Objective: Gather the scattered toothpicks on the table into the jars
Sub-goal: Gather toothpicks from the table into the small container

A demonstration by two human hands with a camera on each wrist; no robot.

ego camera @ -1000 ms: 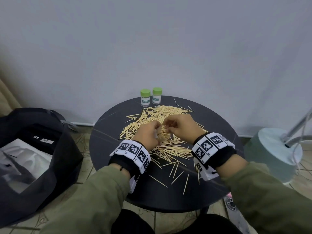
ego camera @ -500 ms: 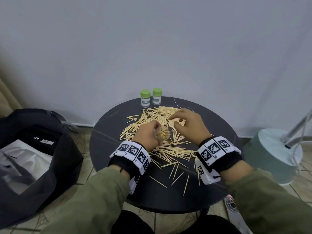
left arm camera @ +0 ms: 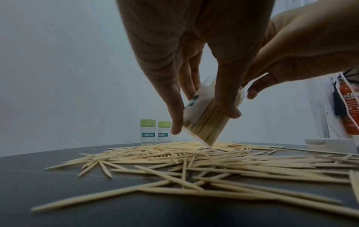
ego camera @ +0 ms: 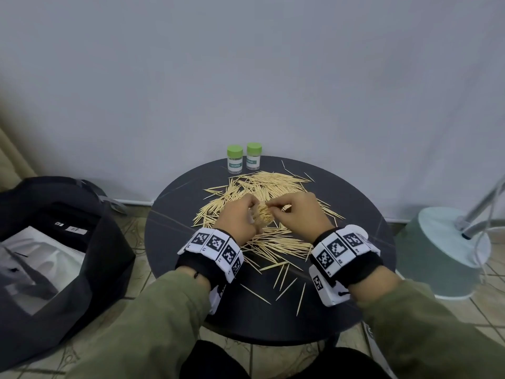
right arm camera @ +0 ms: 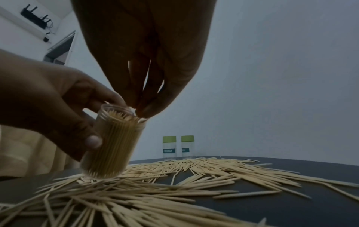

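Toothpicks (ego camera: 262,192) mostly remain scattered on the table (ego camera: 175,214); left hand (ego camera: 240,220) grips a tilted, nearly packed open jar (right arm camera: 114,141), right hand (ego camera: 295,212) fingertips pinched together at its mouth, while two capped jars (ego camera: 244,158) look almost empty.

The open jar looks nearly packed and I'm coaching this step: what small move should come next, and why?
Probably release the pinch so the toothpicks drop in: the right hand has its fingers at the mouth of the open jar, which the left hand holds tilted over the pile.
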